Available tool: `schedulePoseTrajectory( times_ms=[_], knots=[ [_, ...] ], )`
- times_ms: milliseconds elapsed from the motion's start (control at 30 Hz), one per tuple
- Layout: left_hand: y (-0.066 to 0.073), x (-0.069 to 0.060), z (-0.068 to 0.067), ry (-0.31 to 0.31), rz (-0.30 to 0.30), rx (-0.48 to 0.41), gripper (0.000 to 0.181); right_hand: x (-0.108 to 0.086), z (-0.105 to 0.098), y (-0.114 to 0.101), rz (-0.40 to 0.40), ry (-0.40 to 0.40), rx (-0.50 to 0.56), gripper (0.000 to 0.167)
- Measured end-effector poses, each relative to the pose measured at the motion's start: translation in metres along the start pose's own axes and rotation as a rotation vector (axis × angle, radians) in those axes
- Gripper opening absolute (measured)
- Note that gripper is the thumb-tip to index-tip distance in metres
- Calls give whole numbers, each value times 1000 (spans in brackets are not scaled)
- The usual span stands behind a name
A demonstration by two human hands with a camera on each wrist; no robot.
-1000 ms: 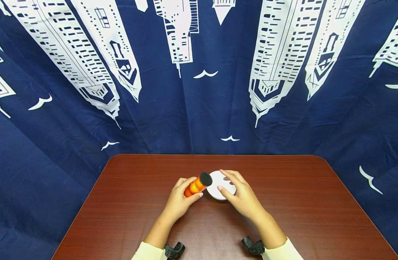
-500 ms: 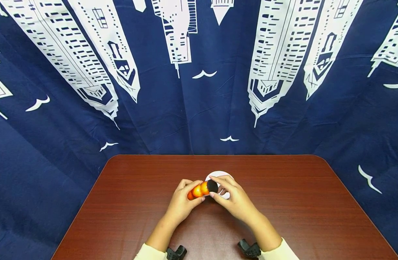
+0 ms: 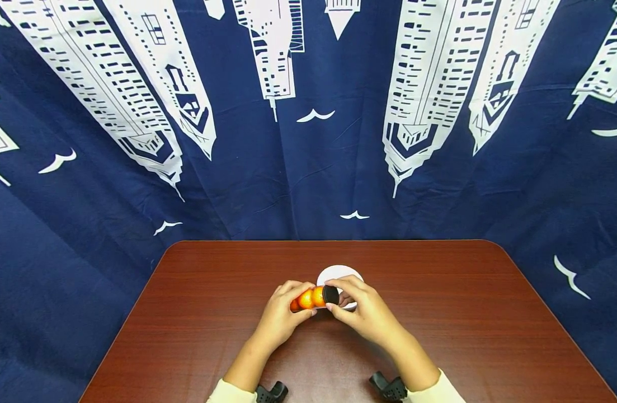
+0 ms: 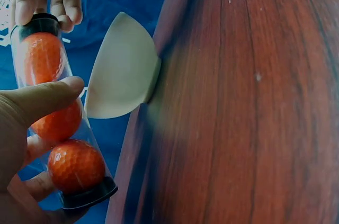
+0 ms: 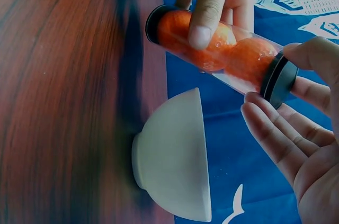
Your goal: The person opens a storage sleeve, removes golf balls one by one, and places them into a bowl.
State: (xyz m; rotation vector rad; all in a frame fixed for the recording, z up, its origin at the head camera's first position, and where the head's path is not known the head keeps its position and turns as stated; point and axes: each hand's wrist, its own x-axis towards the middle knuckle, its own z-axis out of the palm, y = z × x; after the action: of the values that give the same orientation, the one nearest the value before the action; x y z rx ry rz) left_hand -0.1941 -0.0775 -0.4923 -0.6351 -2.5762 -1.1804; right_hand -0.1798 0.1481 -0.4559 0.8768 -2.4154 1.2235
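A clear plastic tube (image 3: 306, 298) holds 3 orange golf balls (image 4: 77, 166) in a row and has a black cap at each end. Around its middle, my left hand (image 3: 279, 316) grips it, thumb across the side. My right hand (image 3: 366, 309) pinches the black end cap (image 5: 279, 80) between thumb and fingers. That cap is seated on the tube in the right wrist view. The tube lies tilted in the air. Just behind the hands stands a white bowl (image 3: 338, 272), upright on the table and partly hidden by the right hand in the head view.
The brown wooden table (image 3: 212, 313) has rounded far corners. Behind its far edge hangs a dark blue cloth (image 3: 288, 184) printed with white buildings and birds. Black wrist devices (image 3: 389, 386) sit near both cuffs.
My right hand has come off the bowl area and taken hold of the tube's cap. The tube has swung from steeply tilted to nearly level, moving slightly right and nearer to me.
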Motion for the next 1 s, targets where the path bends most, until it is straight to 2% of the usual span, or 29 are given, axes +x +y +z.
schedulePoseTrajectory(
  times_ms=[500,700,1000],
  knots=[
    [0,-1,1,-35,41,22,46,-1,-7,2,30,-44,36,41],
    [1,1,1,-13,39,18,47,0,-7,2,18,1,32,41],
    [1,-1,1,11,24,14,47,-1,0,2,-32,47,-65,42]
  ],
)
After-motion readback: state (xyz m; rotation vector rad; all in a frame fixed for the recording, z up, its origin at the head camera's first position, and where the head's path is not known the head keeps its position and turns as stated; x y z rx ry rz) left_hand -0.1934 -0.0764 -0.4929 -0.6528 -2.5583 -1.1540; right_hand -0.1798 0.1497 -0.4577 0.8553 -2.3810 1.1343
